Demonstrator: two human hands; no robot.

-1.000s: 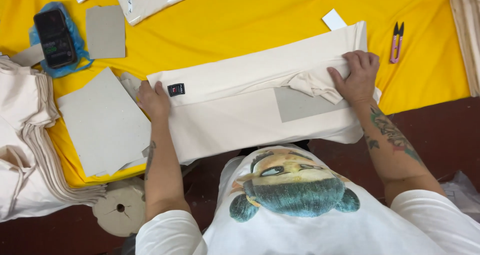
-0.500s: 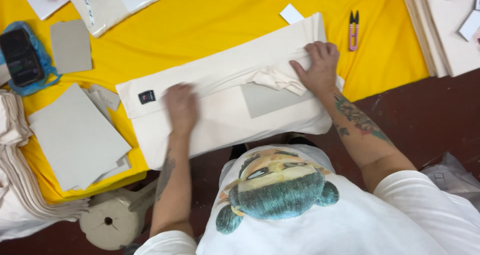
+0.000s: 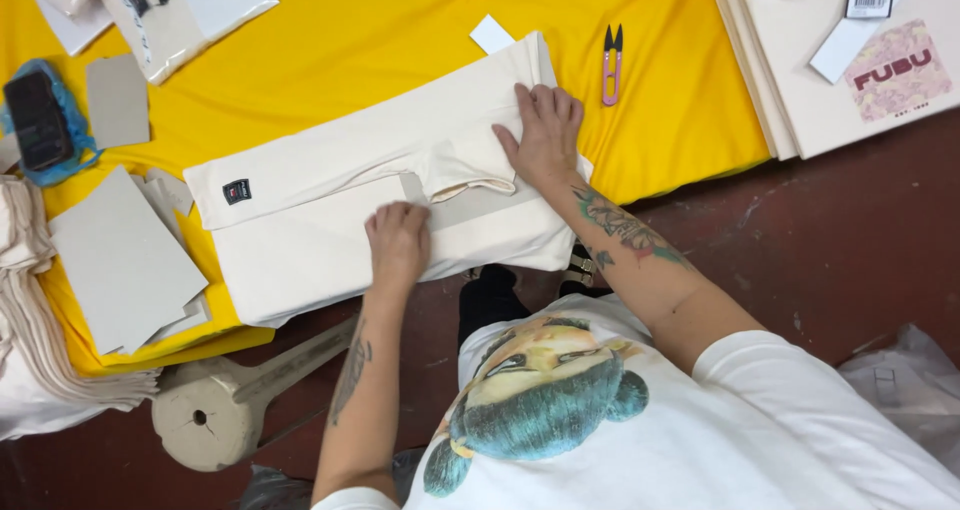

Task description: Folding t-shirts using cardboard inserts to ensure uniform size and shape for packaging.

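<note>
From the head camera, your left hand [image 3: 398,242] lies flat, palm down, fingers together, on the folded cream cotton garment [image 3: 330,220]; it presses the soft cloth and grasps nothing. Your right hand [image 3: 545,135] is spread open near the garment's right end, fingers splayed, pinning the fabric just beside a turned-back flap; it too holds nothing closed in its grip. Between your hands a strip of stiff grey cardboard insert [image 3: 480,208] shows under the fold. The garment sits on the smooth yellow cloth table cover [image 3: 380,40], near its front edge, with a small dark square label [image 3: 236,191] at its left end. Flat grey cardboard sheets [image 3: 120,260] are stacked left of it. Pink-handled thread snips [image 3: 611,65] lie just beyond your right hand. A dark phone [image 3: 35,120] rests on blue material far left.
</note>
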